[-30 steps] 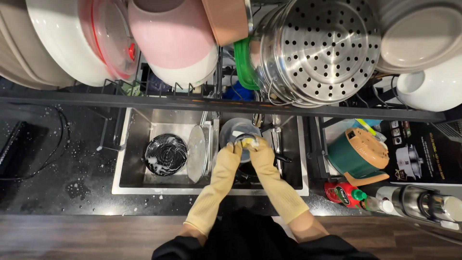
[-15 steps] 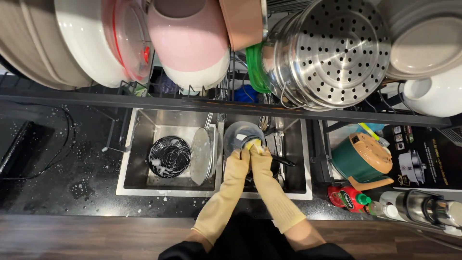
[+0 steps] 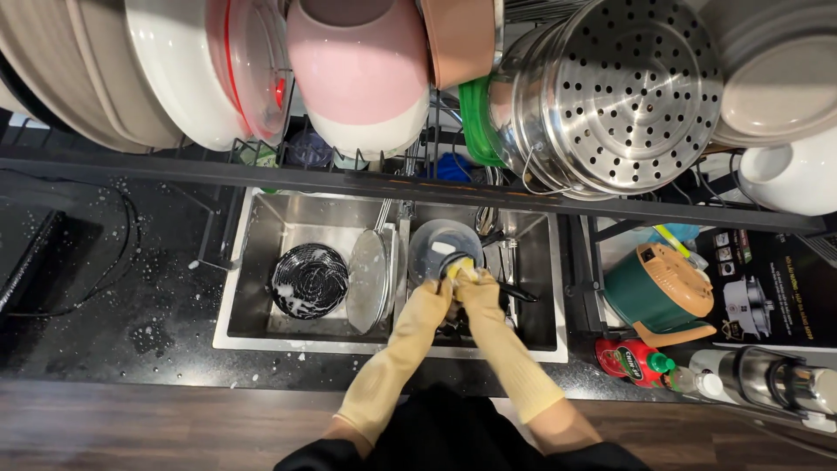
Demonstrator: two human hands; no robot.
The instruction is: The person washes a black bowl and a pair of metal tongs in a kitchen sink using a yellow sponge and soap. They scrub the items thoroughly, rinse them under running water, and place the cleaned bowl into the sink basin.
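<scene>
Gripping a yellow sponge [image 3: 463, 266], the gloved right hand [image 3: 478, 286] meets the left hand [image 3: 433, 296] clutching a dark ladle [image 3: 510, 291].

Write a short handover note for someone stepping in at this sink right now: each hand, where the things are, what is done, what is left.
Left hand, gloved: on a small dark utensil over the right basin; exact grip unclear.
Right hand, gloved: pressing a yellow sponge against that utensil.
Clear tub sits in the right basin just behind the hands.
Left basin: soapy black round rack and a plate on edge, both unrinsed.
Done: the overhead rack already holds a steamer pot, a pink bowl and plates.
Left: the utensil, tub, black rack and plate.
</scene>
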